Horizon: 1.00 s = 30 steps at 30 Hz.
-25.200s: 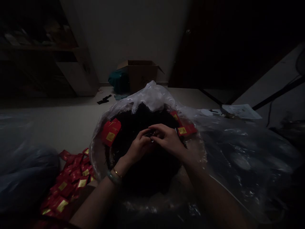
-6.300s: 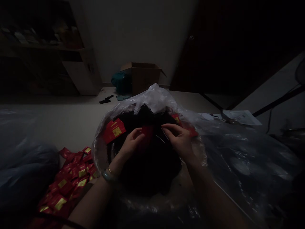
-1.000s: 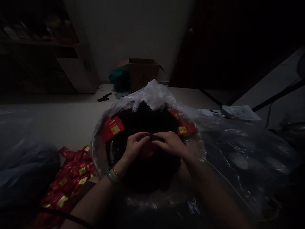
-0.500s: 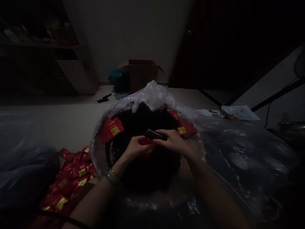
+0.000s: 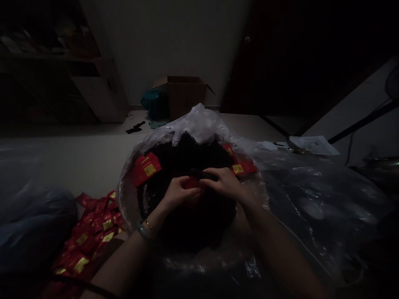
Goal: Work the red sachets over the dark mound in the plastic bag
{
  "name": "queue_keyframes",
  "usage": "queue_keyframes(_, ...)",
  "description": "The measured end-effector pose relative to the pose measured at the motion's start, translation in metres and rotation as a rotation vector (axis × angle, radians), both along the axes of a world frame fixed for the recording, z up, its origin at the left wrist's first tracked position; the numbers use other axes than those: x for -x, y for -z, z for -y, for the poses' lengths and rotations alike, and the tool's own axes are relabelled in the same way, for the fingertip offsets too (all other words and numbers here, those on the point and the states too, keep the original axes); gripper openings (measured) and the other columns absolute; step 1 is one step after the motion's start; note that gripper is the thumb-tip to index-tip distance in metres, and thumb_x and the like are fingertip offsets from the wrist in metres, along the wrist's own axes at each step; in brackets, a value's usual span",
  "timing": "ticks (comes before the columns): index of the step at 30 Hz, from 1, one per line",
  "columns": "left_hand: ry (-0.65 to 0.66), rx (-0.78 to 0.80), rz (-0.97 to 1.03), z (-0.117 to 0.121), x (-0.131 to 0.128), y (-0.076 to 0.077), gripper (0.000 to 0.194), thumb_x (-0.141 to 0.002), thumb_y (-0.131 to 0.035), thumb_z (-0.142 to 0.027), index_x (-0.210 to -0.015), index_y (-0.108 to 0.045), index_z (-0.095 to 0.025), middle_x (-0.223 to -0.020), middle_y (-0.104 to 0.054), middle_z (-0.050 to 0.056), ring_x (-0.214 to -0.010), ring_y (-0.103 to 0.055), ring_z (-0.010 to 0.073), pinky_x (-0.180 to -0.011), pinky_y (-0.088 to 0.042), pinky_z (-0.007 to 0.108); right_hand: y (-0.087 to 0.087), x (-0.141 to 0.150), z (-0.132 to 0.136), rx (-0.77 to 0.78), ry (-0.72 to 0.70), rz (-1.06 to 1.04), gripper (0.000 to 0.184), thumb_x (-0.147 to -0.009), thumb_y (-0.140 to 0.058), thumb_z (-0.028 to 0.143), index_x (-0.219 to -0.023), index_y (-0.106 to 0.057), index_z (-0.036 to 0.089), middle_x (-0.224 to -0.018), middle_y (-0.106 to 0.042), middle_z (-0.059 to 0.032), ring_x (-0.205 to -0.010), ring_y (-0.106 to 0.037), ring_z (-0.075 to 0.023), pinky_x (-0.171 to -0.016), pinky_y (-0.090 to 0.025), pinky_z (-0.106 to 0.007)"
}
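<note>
Now pinching a red packet (image 5: 191, 201) in the left hand (image 5: 179, 193), with thumb and curled fingers closed nearly together on it; gripping a slim dark piece (image 5: 199, 172) in the right hand (image 5: 226, 182), between thumb and bent fingers, barely parted. A second ago, was clasping the dark piece from both sides; now seems to grip it from the right alone, close to the packet's upper part. By the look of it, leaves the left hand to steady the red packet. Can't tell in this gloom about contact between the two, nor about any opening in the packet. Holding both over the middle of the plastic-lined tub (image 5: 124, 193), above black shredded stuff (image 5: 199, 232), well in from the edges. Toward the left edge, can see overlapping packets (image 5: 141, 174) with gold labels; toward the right edge, more of the same red packaging (image 5: 246, 167). Beyond the near left edge, can make out a loose red heap (image 5: 90, 236); past the far edge, a flapped cardboard box (image 5: 186, 97) beside a teal bag (image 5: 155, 104).
</note>
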<state>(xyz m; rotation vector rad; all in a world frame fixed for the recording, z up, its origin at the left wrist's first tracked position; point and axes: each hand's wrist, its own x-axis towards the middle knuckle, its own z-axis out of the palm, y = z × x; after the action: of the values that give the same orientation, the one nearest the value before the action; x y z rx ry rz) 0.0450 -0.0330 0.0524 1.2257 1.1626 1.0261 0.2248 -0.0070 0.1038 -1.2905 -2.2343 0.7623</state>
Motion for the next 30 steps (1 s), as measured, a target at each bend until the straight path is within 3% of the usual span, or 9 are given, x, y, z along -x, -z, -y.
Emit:
queue_keyframes(8, -0.054, -0.093, 0.105, -0.002, 0.000, 0.001, 0.041, -0.057, -0.080, -0.034, -0.089, -0.065, -0.014, -0.086, -0.071, 0.005, -0.081, -0.066, 0.0206, -0.074, -0.051, 0.030, -0.001, 0.003, 0.003, -0.014, -0.031, 0.068, 0.018, -0.083, -0.060, 0.032, -0.093, -0.071, 0.022, -0.087, -0.073, -0.0020, -0.079, -0.067, -0.0186, -0.067, -0.043, -0.025)
queue_keyframes(11, -0.075, -0.097, 0.216, -0.004, 0.000, 0.005, 0.065, -0.052, -0.083, -0.026, -0.111, -0.057, -0.016, -0.087, -0.070, 0.004, -0.084, -0.066, 0.0200, -0.077, -0.051, 0.031, 0.002, 0.005, 0.003, -0.022, -0.034, 0.102, 0.019, -0.083, -0.059, 0.032, -0.093, -0.071, 0.022, -0.085, -0.073, -0.0024, -0.077, -0.066, -0.0190, -0.065, -0.043, -0.026)
queue_keyframes(14, -0.057, -0.045, 0.302, -0.004, -0.001, 0.006, 0.100, -0.052, -0.084, -0.022, -0.138, -0.033, -0.019, -0.084, -0.069, 0.000, -0.079, -0.066, 0.0178, -0.074, -0.051, 0.029, 0.004, 0.007, 0.003, -0.002, -0.039, 0.119, 0.019, -0.082, -0.059, 0.033, -0.094, -0.070, 0.022, -0.087, -0.073, -0.0027, -0.079, -0.067, -0.0199, -0.067, -0.044, -0.027)
queue_keyframes(17, -0.083, -0.001, 0.341, -0.004, 0.000, 0.005, 0.110, -0.053, -0.083, -0.021, -0.145, -0.022, -0.019, -0.079, -0.068, -0.002, -0.071, -0.065, 0.0152, -0.070, -0.051, 0.027, 0.005, 0.003, 0.000, 0.031, -0.014, 0.059, 0.029, -0.080, -0.063, 0.037, -0.104, -0.066, 0.022, -0.097, -0.072, -0.0033, -0.086, -0.066, -0.0205, -0.072, -0.046, -0.028)
queue_keyframes(19, -0.125, 0.006, 0.329, -0.004, 0.001, 0.003, 0.104, -0.053, -0.082, -0.021, -0.143, -0.029, -0.017, -0.074, -0.067, -0.003, -0.067, -0.064, 0.0138, -0.068, -0.050, 0.026, 0.006, -0.003, -0.005, 0.046, 0.042, -0.014, 0.037, -0.079, -0.063, 0.042, -0.110, -0.061, 0.022, -0.101, -0.070, -0.0036, -0.088, -0.065, -0.0203, -0.073, -0.047, -0.028)
queue_keyframes(21, -0.160, 0.007, 0.300, -0.005, 0.003, 0.001, 0.085, -0.054, -0.081, -0.023, -0.132, -0.049, -0.016, -0.075, -0.069, -0.001, -0.067, -0.064, 0.0143, -0.067, -0.050, 0.026, 0.010, -0.010, -0.011, 0.055, 0.118, -0.040, 0.038, -0.080, -0.061, 0.045, -0.109, -0.058, 0.021, -0.101, -0.069, -0.0038, -0.087, -0.065, -0.0200, -0.071, -0.047, -0.028)
queue_keyframes(23, -0.197, 0.020, 0.267, -0.005, 0.004, -0.002, 0.054, -0.056, -0.080, -0.030, -0.106, -0.068, -0.014, -0.076, -0.071, 0.002, -0.068, -0.064, 0.0159, -0.065, -0.051, 0.026, 0.017, -0.015, -0.017, 0.056, 0.177, 0.028, 0.037, -0.080, -0.061, 0.047, -0.107, -0.057, 0.021, -0.099, -0.069, -0.0048, -0.087, -0.065, -0.0208, -0.070, -0.047, -0.028)
queue_keyframes(25, -0.246, 0.034, 0.239, -0.005, 0.004, -0.003, 0.034, -0.056, -0.079, -0.035, -0.081, -0.073, -0.013, -0.074, -0.072, 0.005, -0.065, -0.064, 0.0166, -0.062, -0.051, 0.026, 0.028, -0.016, -0.021, 0.061, 0.187, 0.171, 0.040, -0.079, -0.062, 0.047, -0.109, -0.056, 0.021, -0.099, -0.069, -0.0074, -0.088, -0.065, -0.0231, -0.070, -0.046, -0.029)
queue_keyframes(30, -0.335, -0.022, 0.242, -0.005, 0.004, 0.002, 0.033, -0.059, -0.076, -0.043, -0.075, -0.074, -0.014, -0.069, -0.071, 0.003, -0.058, -0.060, 0.0138, -0.055, -0.048, 0.023, 0.055, -0.010, -0.026, 0.114, 0.123, 0.365, 0.044, -0.081, -0.062, 0.042, -0.115, -0.052, 0.016, -0.106, -0.067, -0.0140, -0.093, -0.064, -0.0276, -0.074, -0.046, -0.032)
